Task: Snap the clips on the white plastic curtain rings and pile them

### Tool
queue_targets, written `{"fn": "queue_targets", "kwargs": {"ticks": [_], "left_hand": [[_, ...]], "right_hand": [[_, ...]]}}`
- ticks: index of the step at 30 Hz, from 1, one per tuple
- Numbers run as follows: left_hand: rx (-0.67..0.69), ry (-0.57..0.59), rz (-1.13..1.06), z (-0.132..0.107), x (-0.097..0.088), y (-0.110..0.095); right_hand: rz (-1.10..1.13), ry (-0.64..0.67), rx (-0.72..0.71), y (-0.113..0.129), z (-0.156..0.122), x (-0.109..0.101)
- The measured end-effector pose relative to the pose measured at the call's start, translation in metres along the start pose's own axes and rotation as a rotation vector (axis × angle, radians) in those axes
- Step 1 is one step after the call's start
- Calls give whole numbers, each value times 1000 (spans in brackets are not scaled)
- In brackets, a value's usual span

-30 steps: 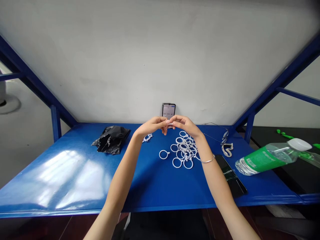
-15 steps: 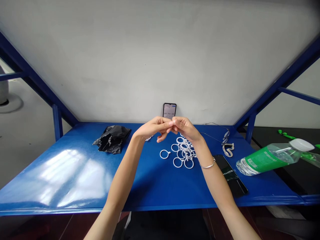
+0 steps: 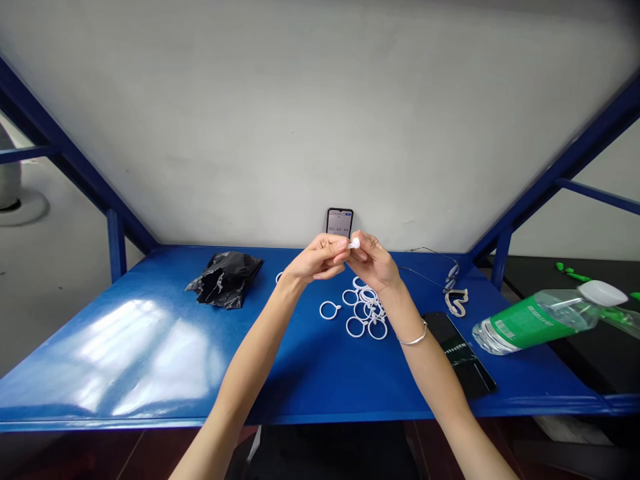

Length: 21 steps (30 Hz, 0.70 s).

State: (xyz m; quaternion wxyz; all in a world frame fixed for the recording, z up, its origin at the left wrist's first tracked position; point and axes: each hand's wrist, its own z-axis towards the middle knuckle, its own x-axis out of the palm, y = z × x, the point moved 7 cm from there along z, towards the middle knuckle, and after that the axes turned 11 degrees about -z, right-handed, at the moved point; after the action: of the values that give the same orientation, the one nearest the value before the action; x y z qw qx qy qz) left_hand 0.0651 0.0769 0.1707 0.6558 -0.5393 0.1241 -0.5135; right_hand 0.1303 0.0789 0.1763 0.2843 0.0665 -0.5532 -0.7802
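Observation:
My left hand [image 3: 320, 260] and my right hand [image 3: 373, 261] meet above the blue table [image 3: 150, 347], fingertips pinched together on a small white plastic piece [image 3: 354, 244]. Below and just right of the hands lies a pile of several white plastic rings [image 3: 365, 310]; one ring [image 3: 329, 310] sits apart on its left. A silver bangle [image 3: 414, 337] is on my right wrist. Most of the white piece is hidden by my fingers.
A phone [image 3: 339, 221] showing a timer leans on the wall behind the hands. A crumpled black bag [image 3: 225, 279] lies at the left. At the right are a dark phone [image 3: 457, 350], a white clip [image 3: 456, 300], and a lying green-labelled bottle [image 3: 537, 320].
Both hands have stayed joined while shifting slightly right and up. The white piece now shows between the fingertips. The white bits left of the hands are now mostly hidden behind the left wrist.

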Motion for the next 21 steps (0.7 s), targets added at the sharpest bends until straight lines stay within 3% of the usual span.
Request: {"fn": "queue_targets", "kwargs": {"ticks": [6,13,21], "left_hand": [[6,16,6,-1,2,-2],[143,-9,-144,2,4,-9],[1,-228,-85,-4,-33,12]], "right_hand": [[-8,16,-1,5,-2,5],[-4,-28,-23,18,-3,7],[-72,38,1,19,-7,16]]}}
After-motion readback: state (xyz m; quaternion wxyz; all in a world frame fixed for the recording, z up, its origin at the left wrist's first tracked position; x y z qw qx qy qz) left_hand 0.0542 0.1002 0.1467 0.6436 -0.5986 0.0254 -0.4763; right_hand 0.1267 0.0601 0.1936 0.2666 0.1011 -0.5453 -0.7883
